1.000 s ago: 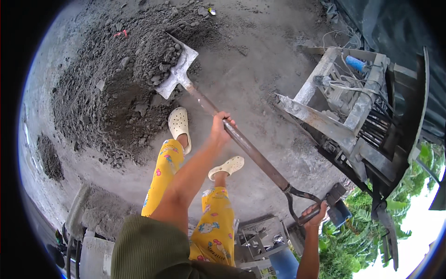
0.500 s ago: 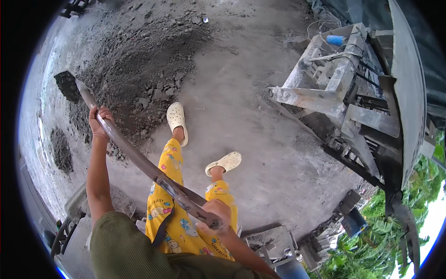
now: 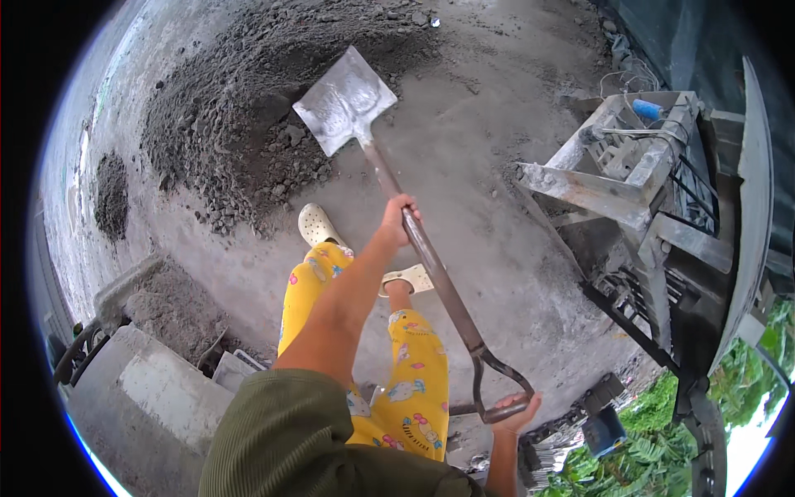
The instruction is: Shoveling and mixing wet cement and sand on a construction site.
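I hold a long-handled shovel in both hands. My left hand grips the shaft about midway. My right hand closes on the D-shaped grip at the near end. The bare metal blade is raised over the edge of a large pile of dark grey sand and gravel. Below are my legs in yellow patterned trousers and pale clogs on the concrete floor.
A grey metal block-making machine stands at the right, with a dark frame below it. A concrete trough holding grey mix and a slab lie at the lower left. A small dark heap sits far left. Green plants show at lower right.
The shovel has swung from the far left, where its blade was low by the pile's left edge, back to the middle. The blade now hangs bare above the pile.
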`<state>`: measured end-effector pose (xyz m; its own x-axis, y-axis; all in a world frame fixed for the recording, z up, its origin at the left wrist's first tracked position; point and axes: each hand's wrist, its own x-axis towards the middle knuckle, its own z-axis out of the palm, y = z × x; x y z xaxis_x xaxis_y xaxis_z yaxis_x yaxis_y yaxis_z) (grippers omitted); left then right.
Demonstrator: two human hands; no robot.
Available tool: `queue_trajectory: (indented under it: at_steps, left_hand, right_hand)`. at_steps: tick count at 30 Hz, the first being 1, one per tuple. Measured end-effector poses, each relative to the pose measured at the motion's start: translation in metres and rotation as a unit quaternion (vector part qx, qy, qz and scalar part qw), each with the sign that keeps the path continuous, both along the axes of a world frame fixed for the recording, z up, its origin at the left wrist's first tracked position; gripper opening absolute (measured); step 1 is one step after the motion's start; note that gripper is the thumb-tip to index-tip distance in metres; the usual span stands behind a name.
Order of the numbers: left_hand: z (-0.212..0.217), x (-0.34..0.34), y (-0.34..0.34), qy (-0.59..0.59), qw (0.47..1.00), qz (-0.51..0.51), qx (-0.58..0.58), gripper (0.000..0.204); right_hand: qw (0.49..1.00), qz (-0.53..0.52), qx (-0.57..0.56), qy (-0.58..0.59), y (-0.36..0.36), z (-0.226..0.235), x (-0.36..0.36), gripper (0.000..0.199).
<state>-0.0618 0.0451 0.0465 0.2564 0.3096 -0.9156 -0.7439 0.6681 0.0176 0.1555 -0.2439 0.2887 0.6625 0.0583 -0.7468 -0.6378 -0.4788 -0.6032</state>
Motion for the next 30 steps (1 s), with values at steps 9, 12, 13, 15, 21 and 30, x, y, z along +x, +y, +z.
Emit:
queue_trajectory:
  at_steps: [9, 12, 13, 15, 21, 30]
  left_hand:
    - [-0.008, 0.129, -0.146, -0.199, 0.953, 0.049, -0.225, 0.011]
    - [-0.058, 0.056, -0.090, -0.150, 0.954, 0.107, -0.236, 0.013]
    - [-0.074, 0.019, -0.060, -0.131, 0.961, 0.106, -0.220, 0.012]
    - [-0.092, -0.029, -0.024, -0.087, 0.976, 0.101, -0.174, 0.012]
    - [-0.086, -0.061, -0.043, -0.059, 0.984, 0.120, -0.115, 0.012]
    - [0.012, -0.159, -0.089, 0.049, 0.986, 0.069, -0.140, 0.015]
  right_hand:
    - [0.972, 0.074, -0.184, -0.124, 0.012, 0.128, 0.101, 0.048]
    - [0.972, 0.108, -0.203, -0.043, 0.083, 0.040, 0.071, 0.049]
    - [0.973, 0.092, -0.210, -0.018, 0.104, 0.008, 0.052, 0.047]
    - [0.979, 0.125, -0.158, -0.001, 0.108, -0.037, 0.027, 0.047]
    - [0.987, 0.122, -0.105, -0.011, 0.065, -0.037, -0.004, 0.047]
    - [0.989, 0.084, -0.087, 0.085, -0.025, -0.014, -0.060, 0.049]
